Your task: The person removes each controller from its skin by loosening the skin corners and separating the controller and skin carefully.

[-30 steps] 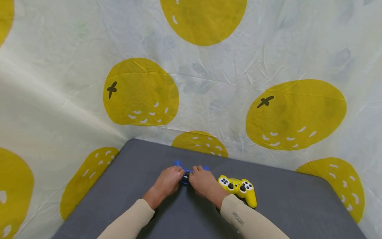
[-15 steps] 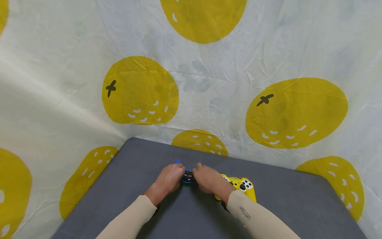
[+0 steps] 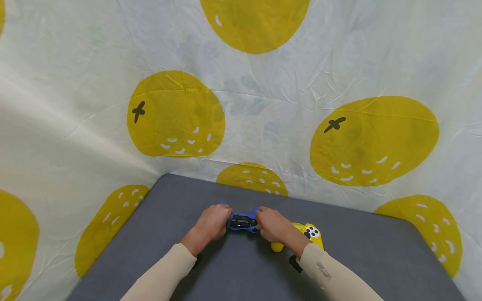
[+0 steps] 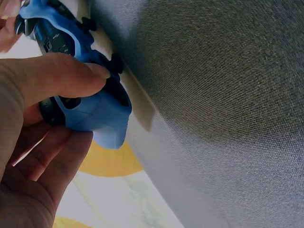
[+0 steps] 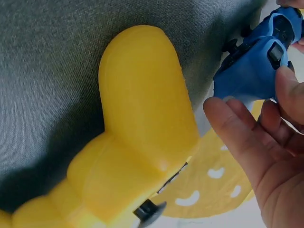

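Note:
Both hands hold a black game controller in a blue cover, low over the dark grey table. My left hand grips its left end. In the left wrist view the thumb presses on the blue cover, with the fingers on the other side. My right hand pinches the right end; in the right wrist view its thumb lies beside a black trigger. A yellow game controller lies just right of my right hand, partly hidden by that forearm.
The table is covered in dark grey cloth. Behind it and on the left hangs a white cloth backdrop printed with big yellow fruit. In the right wrist view, a handle of the yellow controller fills the foreground.
My right hand has shifted right along the controller, uncovering more of its black edge and blue cover. My left hand has barely moved. The right forearm now hides more of the yellow controller.

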The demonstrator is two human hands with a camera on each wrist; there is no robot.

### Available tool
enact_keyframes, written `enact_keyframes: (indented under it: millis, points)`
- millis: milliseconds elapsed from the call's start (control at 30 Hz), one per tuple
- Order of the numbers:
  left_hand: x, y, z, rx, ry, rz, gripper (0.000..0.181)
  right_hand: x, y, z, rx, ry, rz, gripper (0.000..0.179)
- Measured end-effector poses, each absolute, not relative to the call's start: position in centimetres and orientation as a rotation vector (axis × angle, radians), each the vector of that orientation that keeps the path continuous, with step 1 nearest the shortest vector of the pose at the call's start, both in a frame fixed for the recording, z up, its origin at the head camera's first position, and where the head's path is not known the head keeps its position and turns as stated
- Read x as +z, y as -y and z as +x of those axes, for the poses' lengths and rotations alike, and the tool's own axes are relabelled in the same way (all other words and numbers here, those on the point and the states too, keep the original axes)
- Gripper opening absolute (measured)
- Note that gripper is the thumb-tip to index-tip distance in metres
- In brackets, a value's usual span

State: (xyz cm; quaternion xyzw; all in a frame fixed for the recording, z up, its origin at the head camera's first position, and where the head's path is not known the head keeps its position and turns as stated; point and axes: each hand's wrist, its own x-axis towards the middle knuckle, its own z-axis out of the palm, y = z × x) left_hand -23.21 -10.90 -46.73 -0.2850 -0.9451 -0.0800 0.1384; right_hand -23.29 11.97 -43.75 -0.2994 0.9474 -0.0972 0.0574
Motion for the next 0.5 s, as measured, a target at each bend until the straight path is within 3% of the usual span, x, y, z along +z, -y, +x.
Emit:
enact_keyframes:
  millis: [500]
  points:
    - [-46.19, 11.03, -23.57, -0.266, 2.739, -0.864, 0.038, -43.89, -12.62, -23.61, -0.832, -2.824, -0.542, 0.024]
